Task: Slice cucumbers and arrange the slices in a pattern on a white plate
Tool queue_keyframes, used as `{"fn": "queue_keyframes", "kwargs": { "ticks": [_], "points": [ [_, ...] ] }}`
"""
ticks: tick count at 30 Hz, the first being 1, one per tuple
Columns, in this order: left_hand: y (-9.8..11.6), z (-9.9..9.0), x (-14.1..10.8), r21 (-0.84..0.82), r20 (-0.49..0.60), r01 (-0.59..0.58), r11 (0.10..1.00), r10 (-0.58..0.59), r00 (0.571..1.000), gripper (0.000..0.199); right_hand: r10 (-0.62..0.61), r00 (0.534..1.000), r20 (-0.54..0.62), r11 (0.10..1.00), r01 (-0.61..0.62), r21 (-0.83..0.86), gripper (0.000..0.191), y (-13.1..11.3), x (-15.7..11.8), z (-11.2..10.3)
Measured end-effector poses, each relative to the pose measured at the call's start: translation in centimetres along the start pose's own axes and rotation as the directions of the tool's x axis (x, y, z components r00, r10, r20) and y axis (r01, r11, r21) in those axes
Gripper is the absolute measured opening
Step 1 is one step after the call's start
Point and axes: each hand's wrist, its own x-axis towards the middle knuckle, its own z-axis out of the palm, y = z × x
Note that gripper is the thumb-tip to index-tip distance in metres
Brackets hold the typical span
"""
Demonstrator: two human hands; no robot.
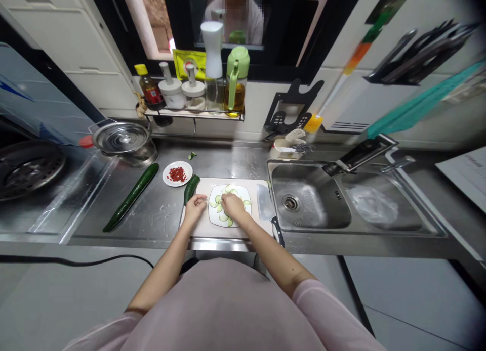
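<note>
A white squarish plate (230, 223) lies on the pale cutting board (201, 228), with several thin cucumber slices (224, 218) arranged in curves on it. Over the plate's middle, my right hand (234, 207) has its fingers pinched downward on a cucumber slice, which they mostly cover. My left hand (195, 209) hovers at the plate's left side, thumb and forefinger apart and nothing visible between them. Just beyond it, a cut piece of cucumber (191, 188) rests at the board's left edge. A knife with a black handle (278, 231) lies along the board's right side.
Left of the board are a whole cucumber (131, 198), a small plate (166, 177) of chopped red pieces and a lidded steel pot (138, 156). A double sink (311, 222) with a faucet (359, 158) is to the right. Seasoning bottles (213, 62) stand on a rack behind.
</note>
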Motion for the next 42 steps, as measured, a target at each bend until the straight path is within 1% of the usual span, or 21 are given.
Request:
{"fn": "queue_keyframes", "kwargs": {
  "ticks": [3,5,8,13,19,22,25,28,30,32,35,40,42],
  "points": [
    [0.3,0.1,-0.1,-0.144,0.043,0.002,0.99,0.005,0.999,0.036,-0.001,1.0,0.001,1.0,0.001,-0.006,0.025,0.1,0.0,0.1],
    [0.4,0.1,-0.2,-0.149,0.048,-0.002,0.989,0.01,0.999,0.036,-0.001,1.0,0.008,1.0,0.001,-0.009,0.025,0.1,0.0,0.1],
    [0.2,-0.1,-0.1,-0.098,0.043,-0.019,0.995,0.024,0.999,0.033,0.0,1.0,0.022,1.0,0.0,-0.015,0.025,0.1,0.0,0.1],
    [0.1,-0.2,-0.3,0.03,0.067,-0.041,0.999,0.039,0.997,0.031,-0.002,1.0,0.015,1.0,0.002,-0.03,0.026,0.1,-0.2,0.2],
    [0.2,0.0,-0.6,0.065,0.057,-0.032,0.997,0.028,0.998,0.032,0.016,1.0,0.003,1.0,-0.016,-0.017,0.026,0.4,-0.7,-0.4],
    [0.6,-0.1,-0.9,0.172,0.07,-0.068,0.983,0.057,0.996,0.029,0.036,0.999,-0.013,0.999,-0.036,-0.002,0.027,0.8,-1.2,-0.9],
    [1.4,-0.2,-1.2,0.343,0.084,-0.118,0.932,0.095,0.992,0.027,0.045,0.999,-0.004,0.999,-0.045,0.002,0.027,1.0,-1.7,-1.2],
    [2.3,0.0,-1.3,0.554,0.098,-0.208,0.806,0.185,0.978,0.025,0.029,0.999,0.021,1.0,-0.029,-0.011,0.028,0.6,-2.0,-1.0],
    [2.8,0.3,-1.3,0.638,0.14,-0.276,0.719,0.245,0.96,0.024,0.014,0.999,0.032,1.0,-0.014,-0.025,0.028,0.3,-2.1,-0.8],
    [3.1,0.8,-1.3,0.675,0.183,-0.321,0.664,0.272,0.945,0.024,0.003,0.999,0.038,0.999,-0.001,-0.036,0.028,-0.1,-2.2,-0.5],
    [3.3,1.3,-1.1,0.714,0.209,-0.334,0.615,0.268,0.94,0.023,0.004,0.999,0.034,0.999,-0.002,-0.047,0.029,-0.3,-2.2,-0.2],
    [3.6,2.0,-0.6,0.745,0.221,-0.32,0.586,0.236,0.946,0.022,0.083,0.997,0.006,0.996,-0.083,-0.042,0.028,0.1,-2.0,-0.1],
    [3.7,2.2,-0.4,0.748,0.23,-0.324,0.579,0.232,0.945,0.022,0.096,0.995,0.007,0.995,-0.096,-0.04,0.028,0.3,-1.9,-0.1]
  ]
}}
